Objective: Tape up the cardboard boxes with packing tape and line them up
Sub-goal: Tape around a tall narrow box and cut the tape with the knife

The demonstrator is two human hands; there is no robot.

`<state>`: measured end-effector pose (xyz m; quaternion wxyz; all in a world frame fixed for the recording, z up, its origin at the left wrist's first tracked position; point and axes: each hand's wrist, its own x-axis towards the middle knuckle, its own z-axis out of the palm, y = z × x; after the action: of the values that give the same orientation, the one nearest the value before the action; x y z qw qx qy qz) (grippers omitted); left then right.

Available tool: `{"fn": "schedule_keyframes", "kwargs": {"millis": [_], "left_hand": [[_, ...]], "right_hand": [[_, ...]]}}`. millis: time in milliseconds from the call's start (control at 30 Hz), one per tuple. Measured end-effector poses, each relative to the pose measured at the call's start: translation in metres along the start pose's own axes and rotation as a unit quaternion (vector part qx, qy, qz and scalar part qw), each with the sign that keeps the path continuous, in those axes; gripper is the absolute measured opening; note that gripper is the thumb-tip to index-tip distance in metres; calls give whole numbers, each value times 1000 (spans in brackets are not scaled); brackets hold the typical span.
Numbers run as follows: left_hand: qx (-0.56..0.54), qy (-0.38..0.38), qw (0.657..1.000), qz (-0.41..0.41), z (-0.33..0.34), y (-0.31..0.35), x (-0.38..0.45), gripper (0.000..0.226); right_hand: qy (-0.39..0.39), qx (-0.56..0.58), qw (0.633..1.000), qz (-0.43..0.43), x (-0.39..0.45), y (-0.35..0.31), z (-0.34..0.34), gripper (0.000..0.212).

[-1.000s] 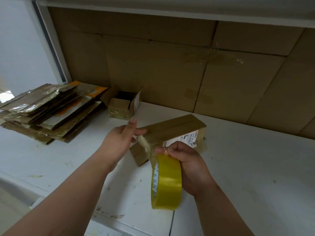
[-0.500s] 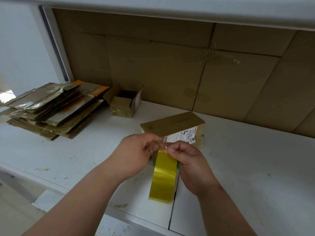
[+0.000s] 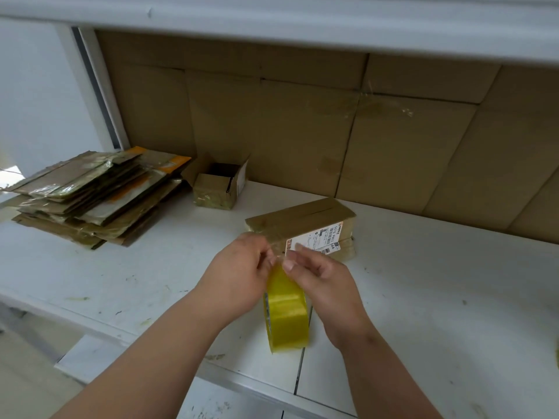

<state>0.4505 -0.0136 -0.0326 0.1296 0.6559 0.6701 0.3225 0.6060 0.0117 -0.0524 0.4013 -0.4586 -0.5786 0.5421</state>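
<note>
Nearest, a yellow tape roll [image 3: 286,313] hanging edge-on between both wrists, above the white bench [image 3: 423,297], lower in the view than half a second ago and turned a little more face-on. Right hand [image 3: 325,282] on the roll's top, thumb and forefinger curled and pinching at the tape's rim, remaining fingers loosely bent. Left hand [image 3: 239,272] closed in from the left, fingertips pinching the loose tape end right beside the right thumb; same meeting point as half a second ago, whereas one second ago apart and raised with a stretched strip. Fingertips of both hands now touching or nearly so; exact contact hard to tell.

Just behind the hands, a closed cardboard box [image 3: 302,225] lying flat on the bench, white shipping label [image 3: 317,241] on its near side, flaps shut, unmoved.

Farther left, a small open box [image 3: 217,189] with flaps up, and beyond it a stack of flattened cartons [image 3: 90,195], both unchanged. At the back, a wall of cardboard sheets [image 3: 302,131] under a white shelf edge [image 3: 272,16].
</note>
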Motion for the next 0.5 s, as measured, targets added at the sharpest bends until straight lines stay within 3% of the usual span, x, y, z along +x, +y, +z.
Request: {"fn": "schedule_keyframes", "kwargs": {"millis": [67, 100, 233, 333, 500], "left_hand": [[20, 23, 1000, -2, 1, -4, -1, 12], [17, 37, 999, -5, 2, -5, -2, 12], [9, 76, 997, 5, 6, -3, -7, 9], [15, 97, 995, 32, 4, 3, -10, 7], [16, 132, 989, 72, -5, 15, -10, 7]], "right_hand": [[-11, -14, 999, 31, -4, 0, -3, 80], [-32, -19, 999, 40, -7, 1, -5, 82], [-132, 13, 990, 53, -16, 8, -1, 59], [-123, -1, 992, 22, -18, 10, 3, 66], [-84, -51, 994, -42, -16, 0, 0, 61]]}}
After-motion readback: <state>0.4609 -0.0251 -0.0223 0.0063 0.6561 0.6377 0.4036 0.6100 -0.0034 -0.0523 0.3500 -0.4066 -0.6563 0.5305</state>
